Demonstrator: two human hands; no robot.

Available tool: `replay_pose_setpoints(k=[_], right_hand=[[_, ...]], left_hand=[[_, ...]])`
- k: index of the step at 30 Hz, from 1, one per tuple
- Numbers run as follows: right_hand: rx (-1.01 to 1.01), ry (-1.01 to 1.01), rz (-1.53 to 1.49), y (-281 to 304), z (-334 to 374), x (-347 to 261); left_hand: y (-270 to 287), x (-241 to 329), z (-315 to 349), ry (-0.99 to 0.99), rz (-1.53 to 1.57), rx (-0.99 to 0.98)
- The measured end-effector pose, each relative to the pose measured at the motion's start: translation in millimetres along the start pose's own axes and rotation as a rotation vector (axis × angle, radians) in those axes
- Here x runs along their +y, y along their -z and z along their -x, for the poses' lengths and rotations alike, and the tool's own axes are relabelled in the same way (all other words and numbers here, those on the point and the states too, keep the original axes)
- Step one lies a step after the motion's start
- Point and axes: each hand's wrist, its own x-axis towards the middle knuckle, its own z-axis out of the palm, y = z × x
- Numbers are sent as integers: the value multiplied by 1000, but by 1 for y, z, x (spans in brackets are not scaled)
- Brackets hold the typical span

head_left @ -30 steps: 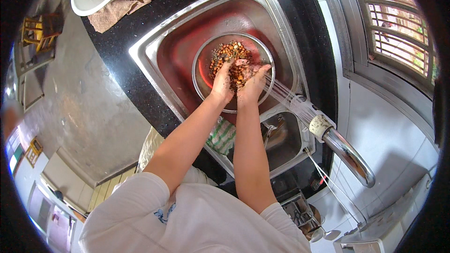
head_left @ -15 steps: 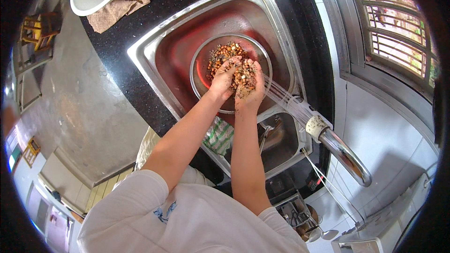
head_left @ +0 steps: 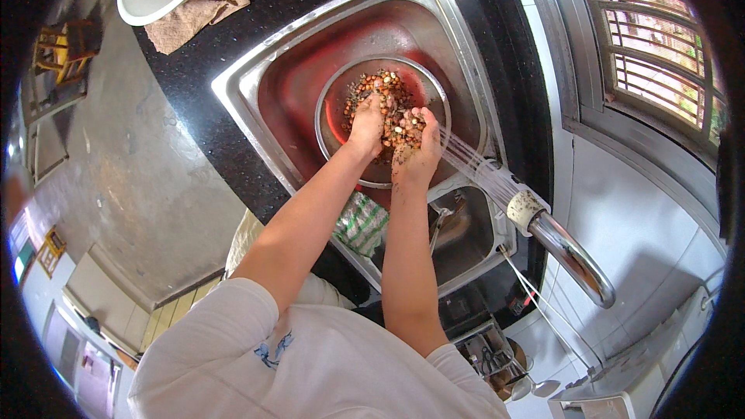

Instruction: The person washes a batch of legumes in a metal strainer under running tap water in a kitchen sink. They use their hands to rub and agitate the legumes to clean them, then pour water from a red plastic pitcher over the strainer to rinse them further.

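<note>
A round steel bowl stands in the larger sink basin. In it lies a heap of mixed beans, brown, orange and pale, with small dark bits among them. My right hand is cupped, palm up, and holds a pile of the beans, its fingers curled at the far edge. Just left of it, my left hand is curled into the heap, with its fingertips partly hidden among the beans. Dark bits cling to my right wrist. Clear streams of water run from the faucet toward the bowl, beside my right hand.
A steel sink with a smaller basin is set in a black counter. A green-and-white cloth hangs between the basins. At the far left, a white basin rests on a brown cloth. A barred window is at right.
My hands have moved apart. The left has tipped over and lowered into the heap, while the right has shifted slightly right with beans still in its palm. The water keeps running.
</note>
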Motion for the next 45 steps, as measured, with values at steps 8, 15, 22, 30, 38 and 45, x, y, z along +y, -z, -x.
replay_pose_setpoints(k=[8, 15, 22, 30, 38, 45], right_hand=[[64, -70, 95, 9, -14, 13], [55, 17, 248, 11, -18, 14], [-195, 344, 1106, 18, -9, 6], [-180, 229, 1727, 20, -7, 29], [-288, 452, 1637, 12, -26, 9], [-239, 281, 1131, 28, -47, 42]], left_hand=[[-21, 43, 44, 99, 50, -7], [7, 51, 38, -432, -844, -178], [1, 68, 17, -896, -1493, -284], [2, 64, 17, -762, -1936, -135], [16, 70, 42, -552, -1825, -99], [10, 15, 52, -620, -1376, 253]])
